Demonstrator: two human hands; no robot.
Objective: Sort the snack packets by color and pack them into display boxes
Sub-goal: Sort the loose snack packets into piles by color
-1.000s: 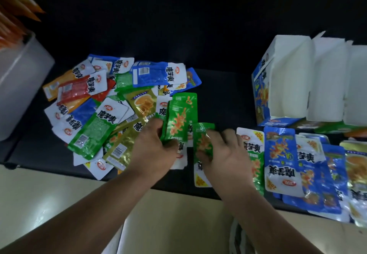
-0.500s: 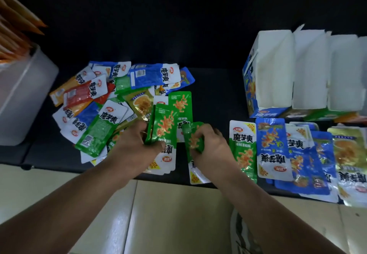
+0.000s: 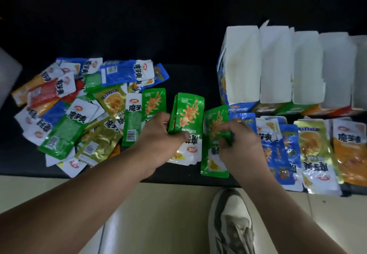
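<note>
Green packet stack (image 3: 188, 114) is gripped by the left hand (image 3: 160, 134), fingers curled round its lower half, above the surface (image 3: 188, 79). One more green packet (image 3: 213, 162) is pinched in the curled fingers of the right hand (image 3: 238, 140), just beside the stack. Over the last second the stack was drawn clear of the mixed pile (image 3: 79, 114). Judged: greens being gathered; display boxes (image 3: 244, 65) not yet loaded.

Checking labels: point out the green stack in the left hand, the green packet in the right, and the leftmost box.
Green stack (image 3: 189, 112), head view, top packet's front.
Green packet (image 3: 215, 118), head view, its upper half.
Leftmost box (image 3: 244, 65), head view, white inner wall.
</note>
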